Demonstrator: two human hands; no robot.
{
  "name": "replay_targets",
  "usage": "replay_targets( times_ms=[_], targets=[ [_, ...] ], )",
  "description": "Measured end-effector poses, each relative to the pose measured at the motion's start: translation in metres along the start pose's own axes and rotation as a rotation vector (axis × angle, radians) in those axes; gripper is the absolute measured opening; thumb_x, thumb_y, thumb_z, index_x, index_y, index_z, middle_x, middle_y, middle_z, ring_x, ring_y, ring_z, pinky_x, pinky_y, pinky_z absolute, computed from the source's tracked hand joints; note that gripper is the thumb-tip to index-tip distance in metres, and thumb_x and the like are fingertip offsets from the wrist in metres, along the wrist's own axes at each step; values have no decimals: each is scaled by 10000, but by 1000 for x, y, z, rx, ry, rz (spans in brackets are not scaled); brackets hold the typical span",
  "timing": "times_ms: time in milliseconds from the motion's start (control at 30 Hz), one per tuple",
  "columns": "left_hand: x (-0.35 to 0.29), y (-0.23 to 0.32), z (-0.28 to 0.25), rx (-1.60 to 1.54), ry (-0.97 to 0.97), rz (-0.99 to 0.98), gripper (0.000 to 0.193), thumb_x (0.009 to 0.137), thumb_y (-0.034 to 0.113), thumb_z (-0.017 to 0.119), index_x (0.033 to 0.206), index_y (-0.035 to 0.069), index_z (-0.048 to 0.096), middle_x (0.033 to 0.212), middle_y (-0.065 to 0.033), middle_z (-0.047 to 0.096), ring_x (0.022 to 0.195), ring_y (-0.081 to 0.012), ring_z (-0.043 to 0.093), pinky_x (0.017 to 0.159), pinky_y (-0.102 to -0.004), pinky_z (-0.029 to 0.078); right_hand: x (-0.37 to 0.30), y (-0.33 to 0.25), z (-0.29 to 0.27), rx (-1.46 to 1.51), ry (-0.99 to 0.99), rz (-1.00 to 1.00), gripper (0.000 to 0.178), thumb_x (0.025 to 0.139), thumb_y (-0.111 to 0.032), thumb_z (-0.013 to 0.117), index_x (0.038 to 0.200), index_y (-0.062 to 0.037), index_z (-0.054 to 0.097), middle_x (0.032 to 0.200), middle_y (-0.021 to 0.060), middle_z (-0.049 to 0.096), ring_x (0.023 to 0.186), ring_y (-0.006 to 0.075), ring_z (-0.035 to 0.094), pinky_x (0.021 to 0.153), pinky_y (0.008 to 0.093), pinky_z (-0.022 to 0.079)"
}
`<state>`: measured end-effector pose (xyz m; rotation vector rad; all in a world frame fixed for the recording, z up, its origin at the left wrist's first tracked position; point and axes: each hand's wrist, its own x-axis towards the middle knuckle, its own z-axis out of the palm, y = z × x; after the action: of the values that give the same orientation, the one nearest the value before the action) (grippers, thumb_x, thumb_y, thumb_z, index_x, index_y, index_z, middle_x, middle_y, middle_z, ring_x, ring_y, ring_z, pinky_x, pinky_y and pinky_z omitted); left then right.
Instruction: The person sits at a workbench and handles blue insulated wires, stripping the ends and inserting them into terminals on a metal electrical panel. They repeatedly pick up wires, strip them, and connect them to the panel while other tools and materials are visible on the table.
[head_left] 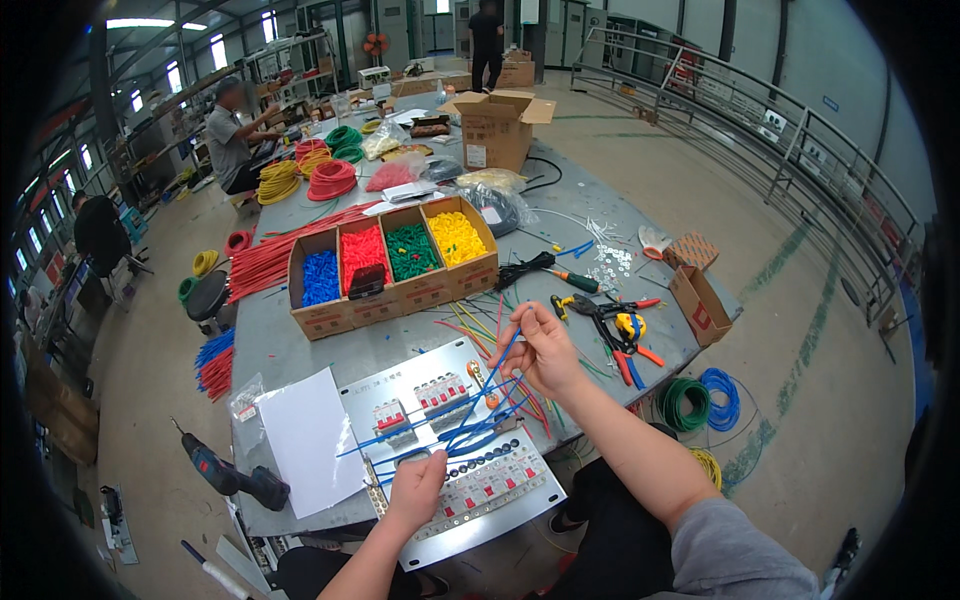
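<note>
Head view: lower centre, the left hand [416, 490] pinches blue wires [483, 437] over a metal panel [535, 505]; mid-frame, the right hand [543, 352] pinches a raised blue strand [494, 377].

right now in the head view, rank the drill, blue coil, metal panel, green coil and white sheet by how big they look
1. metal panel
2. white sheet
3. drill
4. green coil and blue coil: too alike to rank
</note>
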<state>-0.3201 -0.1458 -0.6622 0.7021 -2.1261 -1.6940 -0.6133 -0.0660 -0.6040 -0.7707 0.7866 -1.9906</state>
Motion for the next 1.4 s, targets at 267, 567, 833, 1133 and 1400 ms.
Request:
replay_targets(
  times_ms=[267,567,833,1133,1400],
  targets=[
    [10,-11,10,-54,15,-15,579,1095,372,491,651,6,551,580,-20,504,570,-122,416,565,-334,366,0,8,2,14,189,-124,260,1102,-331,502,1138,-80,563,909,90,660,743,246,743,529,277,575],
    [3,8,1,412,127,266,417,1026,223,586,680,-7,612,622,-188,598,553,-350,590,539,-452,430,1,1,-5,-207,266,71,425,1109,-402,459,1033,-9,601,846,172,730,680,217,732,578,310,612],
    [5,13,0,466,124,321,396,1016,183,575,667,-1,602,639,-183,603,589,-391,598,557,-468,445,-1,1,-5,-207,252,48,425,1106,-414,469,1062,-15,609,854,165,739,713,224,748,593,288,600],
    [5,5,-3,515,157,340,416,1027,195,544,660,0,565,613,-191,562,562,-405,562,542,-484,409,3,-3,-1,-229,239,196,516,1098,-460,464,1051,30,621,889,190,749,749,234,757,663,340,639],
    [11,2,-5,652,186,439,392,1011,185,565,658,16,587,601,-181,563,557,-379,575,554,-479,434,1,2,3,-245,358,168,531,1100,-459,457,1061,47,615,909,218,750,743,236,752,651,317,622]
  ],
)
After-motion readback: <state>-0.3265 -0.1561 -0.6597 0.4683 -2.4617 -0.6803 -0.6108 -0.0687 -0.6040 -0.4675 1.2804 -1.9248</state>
